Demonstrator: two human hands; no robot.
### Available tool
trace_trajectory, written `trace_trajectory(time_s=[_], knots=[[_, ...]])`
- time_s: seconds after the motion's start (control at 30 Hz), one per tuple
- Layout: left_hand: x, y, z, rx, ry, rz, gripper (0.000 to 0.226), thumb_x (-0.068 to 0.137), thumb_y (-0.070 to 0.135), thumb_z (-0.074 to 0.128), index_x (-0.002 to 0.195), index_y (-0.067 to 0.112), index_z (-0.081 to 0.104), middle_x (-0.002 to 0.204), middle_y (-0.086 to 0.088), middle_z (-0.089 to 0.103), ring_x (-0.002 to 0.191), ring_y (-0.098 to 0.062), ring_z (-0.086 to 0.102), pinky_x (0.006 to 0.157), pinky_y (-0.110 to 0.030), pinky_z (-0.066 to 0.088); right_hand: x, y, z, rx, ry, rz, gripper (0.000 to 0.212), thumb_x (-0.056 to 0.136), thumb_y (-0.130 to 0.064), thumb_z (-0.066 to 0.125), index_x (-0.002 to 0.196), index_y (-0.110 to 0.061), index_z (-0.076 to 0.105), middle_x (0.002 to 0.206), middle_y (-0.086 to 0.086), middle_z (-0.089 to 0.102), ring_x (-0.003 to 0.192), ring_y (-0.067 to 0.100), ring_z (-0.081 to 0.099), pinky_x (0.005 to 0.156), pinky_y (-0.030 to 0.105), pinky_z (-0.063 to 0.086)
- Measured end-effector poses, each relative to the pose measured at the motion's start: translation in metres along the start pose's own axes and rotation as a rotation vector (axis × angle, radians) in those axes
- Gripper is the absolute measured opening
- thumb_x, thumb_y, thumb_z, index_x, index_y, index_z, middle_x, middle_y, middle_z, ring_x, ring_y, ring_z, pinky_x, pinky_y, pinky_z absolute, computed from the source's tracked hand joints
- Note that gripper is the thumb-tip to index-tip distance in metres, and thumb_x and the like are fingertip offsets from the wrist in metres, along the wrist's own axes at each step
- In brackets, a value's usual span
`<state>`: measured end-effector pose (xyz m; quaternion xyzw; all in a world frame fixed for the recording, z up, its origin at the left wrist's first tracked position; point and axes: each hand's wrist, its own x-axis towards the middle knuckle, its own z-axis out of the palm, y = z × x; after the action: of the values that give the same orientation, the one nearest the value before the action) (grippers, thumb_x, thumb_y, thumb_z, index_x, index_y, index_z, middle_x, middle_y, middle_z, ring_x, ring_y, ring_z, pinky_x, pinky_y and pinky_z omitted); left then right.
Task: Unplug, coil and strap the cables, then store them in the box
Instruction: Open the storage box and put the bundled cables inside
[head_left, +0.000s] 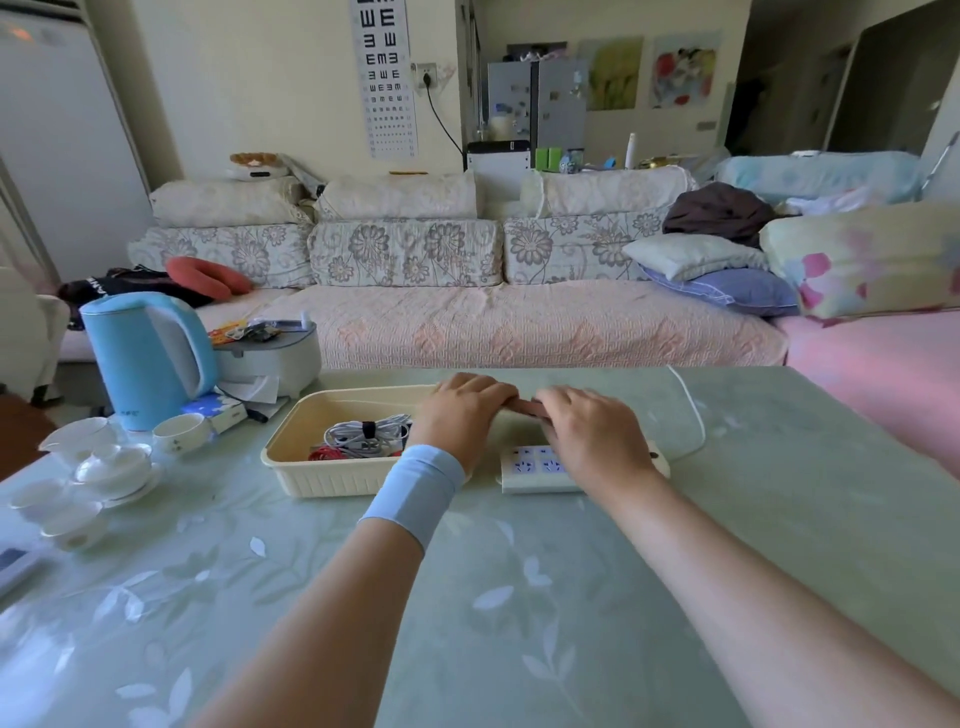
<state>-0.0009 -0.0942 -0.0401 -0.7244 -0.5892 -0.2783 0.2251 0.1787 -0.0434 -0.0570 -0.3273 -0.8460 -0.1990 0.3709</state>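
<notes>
Soft, even daylight fills the room, whitish glare washes the glossy table (93, 613) at lower left, shadows stay faint, the far doorway (769, 98) is dim, and wide-angle distortion bends the slightly soft edges.

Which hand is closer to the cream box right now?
Left. The left hand is over the right edge of the cream box; the right hand is farther right, above the power strip. Both hold a reddish-brown item.

left wrist: pale blue wristband (415, 488), snug, plain | forearms: bare, no sleeves | right wrist: bare
</notes>
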Motion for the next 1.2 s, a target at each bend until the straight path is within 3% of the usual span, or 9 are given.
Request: trace_trajectory(time_s=[0.13,0.23,0.33,0.5,0.63,0.8,0.9,1.0,1.2], knots=[[-0.015,-0.025,-0.015,-0.051,0.06,-0.021,0.021,0.08,0.004,0.071,0.098,0.016,0.069,0.09,-0.002,0.069,0.085,-0.029,0.063,0.056,-0.036,0.054,0.013,-0.008,-0.006,0.22,0.093,0.034,0.059,0.068,0.0,0.08,0.123,-0.006,0.06,0.105,0.009,0.07,0.091,0.032,0.067,0.077,0.04,0.056],[-0.025,-0.04,-0.025,-0.057,0.055,-0.028,0.036,0.067,-0.001,0.079,0.098,0.011,0.066,0.089,-0.005,0.067,0.085,-0.031,0.06,0.061,-0.038,0.054,0.015,-0.023,-0.001,0.441,0.072,0.056,0.071,0.074,0.005,0.074,0.139,-0.01,0.05,0.127,0.006,0.064,0.114,0.024,0.062,0.095,0.036,0.052],[-0.033,-0.054,-0.04,-0.104,0.18,-0.107,0.021,0.079,0.002,0.071,0.098,0.007,0.066,0.093,-0.008,0.067,0.089,-0.031,0.06,0.073,-0.035,0.051,0.015,-0.026,0.013,0.562,0.04,0.188,0.075,0.077,0.003,0.072,0.145,-0.015,0.044,0.136,0.002,0.059,0.123,0.017,0.056,0.103,0.031,0.045],[-0.056,-0.089,-0.058,-0.083,0.213,-0.24,0.018,0.093,0.012,0.055,0.104,0.014,0.069,0.111,-0.004,0.069,0.116,-0.026,0.058,0.095,-0.035,0.046,0.011,-0.02,0.032,0.362,-0.014,0.219,0.042,0.078,0.007,0.068,0.113,-0.016,0.069,0.106,0.003,0.073,0.096,0.03,0.067,0.081,0.035,0.052],[-0.06,-0.096,-0.081,0.191,-0.195,-0.348,0.055,0.086,0.003,0.054,0.129,0.037,0.057,0.135,0.011,0.056,0.13,-0.019,0.043,0.112,-0.037,0.027,0.023,-0.037,0.032,0.19,0.04,0.072,0.035,0.07,0.012,0.069,0.095,-0.013,0.074,0.083,0.004,0.074,0.073,0.03,0.066,0.06,0.027,0.041],[-0.062,-0.086,-0.106,0.025,-0.034,-0.468,0.063,0.077,-0.008,0.044,0.121,0.033,0.061,0.098,0.007,0.058,0.101,-0.023,0.055,0.078,-0.028,0.04,0.037,-0.068,0.051,0.071,0.028,-0.044,0.03,0.064,0.012,0.07,0.083,-0.01,0.07,0.061,0.002,0.064,0.061,0.027,0.052,0.052,0.029,0.038],[-0.071,-0.087,-0.101,-0.024,-0.04,-0.348,0.038,0.085,0.015,0.053,0.117,0.029,0.067,0.107,0.008,0.066,0.104,-0.019,0.056,0.088,-0.029,0.04,0.038,-0.085,0.06,0.044,0.002,-0.064,0.029,0.062,0.014,0.069,0.077,-0.011,0.068,0.055,0.001,0.058,0.059,0.025,0.047,0.05,0.029,0.036],[-0.084,-0.098,-0.08,0.105,-0.098,-0.202,0.029,0.084,0.036,0.055,0.106,0.029,0.071,0.106,0.008,0.07,0.102,-0.021,0.062,0.092,-0.033,0.04,0.041,-0.1,0.063,0.022,0.009,-0.094,0.026,0.062,0.012,0.066,0.074,-0.012,0.064,0.055,0.001,0.055,0.06,0.025,0.045,0.054,0.032,0.038],[-0.099,-0.138,-0.059,0.192,0.092,-0.307,0.023,0.076,0.007,0.075,0.095,0.019,0.076,0.093,0.001,0.074,0.088,-0.028,0.066,0.084,-0.041,0.048,0.041,-0.104,0.068,-0.036,-0.215,0.016,0.037,0.08,-0.002,0.058,0.113,-0.017,0.062,0.101,0.002,0.071,0.094,0.03,0.059,0.083,0.043,0.043]])
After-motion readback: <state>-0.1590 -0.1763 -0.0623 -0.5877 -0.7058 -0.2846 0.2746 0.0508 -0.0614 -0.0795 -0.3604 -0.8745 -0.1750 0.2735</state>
